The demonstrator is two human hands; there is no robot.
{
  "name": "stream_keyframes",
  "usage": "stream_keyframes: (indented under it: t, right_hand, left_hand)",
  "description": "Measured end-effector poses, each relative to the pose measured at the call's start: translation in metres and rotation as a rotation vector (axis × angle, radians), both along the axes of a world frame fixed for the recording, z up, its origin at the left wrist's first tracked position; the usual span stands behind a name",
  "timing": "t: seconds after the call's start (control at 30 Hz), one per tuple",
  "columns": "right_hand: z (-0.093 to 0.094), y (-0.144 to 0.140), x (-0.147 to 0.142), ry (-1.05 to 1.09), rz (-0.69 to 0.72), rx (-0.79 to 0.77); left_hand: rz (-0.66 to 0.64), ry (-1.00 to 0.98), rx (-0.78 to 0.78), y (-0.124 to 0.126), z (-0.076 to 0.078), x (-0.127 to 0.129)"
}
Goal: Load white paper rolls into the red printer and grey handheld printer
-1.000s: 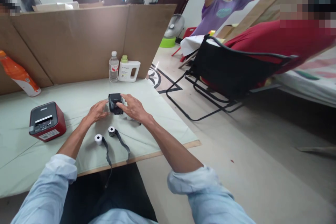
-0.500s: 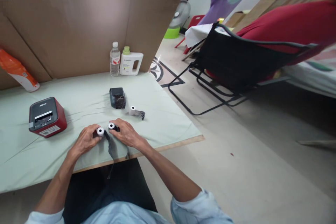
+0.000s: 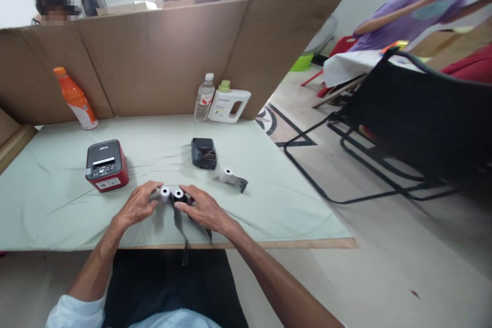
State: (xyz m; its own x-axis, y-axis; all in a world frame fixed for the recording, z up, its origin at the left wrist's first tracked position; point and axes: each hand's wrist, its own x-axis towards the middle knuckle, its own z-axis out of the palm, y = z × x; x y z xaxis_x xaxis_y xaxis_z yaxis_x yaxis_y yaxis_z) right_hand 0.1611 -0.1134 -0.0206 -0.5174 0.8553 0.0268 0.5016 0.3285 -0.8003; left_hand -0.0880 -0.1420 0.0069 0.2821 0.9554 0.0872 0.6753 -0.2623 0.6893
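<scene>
Two small white paper rolls stand side by side near the front edge of the table. My left hand (image 3: 140,204) is beside the left paper roll (image 3: 165,192), its thumb and index finger apart and curved toward the roll. My right hand (image 3: 205,208) has its thumb and fingers around the right paper roll (image 3: 178,194). Dark crumpled strips (image 3: 180,220) trail from the rolls toward the table edge. A third paper roll (image 3: 227,172), with a dark, clear wrap on it, stands farther right. Behind it lies a small black printer (image 3: 204,153).
A red and black label printer (image 3: 106,165) sits on the left. An orange bottle (image 3: 77,98), a water bottle (image 3: 204,97) and a white jug (image 3: 229,103) stand against the cardboard wall (image 3: 161,61). To the right is a black folding chair (image 3: 415,118); other people are beyond.
The two rolls have come closer together. My left fingers have loosened from the left roll. The view has swung left, bringing the whole orange bottle into sight.
</scene>
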Motion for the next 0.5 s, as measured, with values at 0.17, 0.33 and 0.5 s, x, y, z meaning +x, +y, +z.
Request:
stream_keyframes:
  t: [0.17, 0.33, 0.5]
  right_hand:
    - [0.024, 0.012, -0.008, 0.043, -0.004, 0.061]
    - [0.052, 0.046, -0.064, 0.182, 0.174, 0.024]
    - [0.057, 0.081, -0.151, 0.298, 0.314, -0.146]
  left_hand:
    - [0.275, 0.015, 0.411, -0.034, 0.032, -0.021]
    - [0.855, -0.065, 0.557, -0.035, 0.049, -0.092]
    - [0.73, -0.358, 0.029, -0.015, 0.031, -0.145]
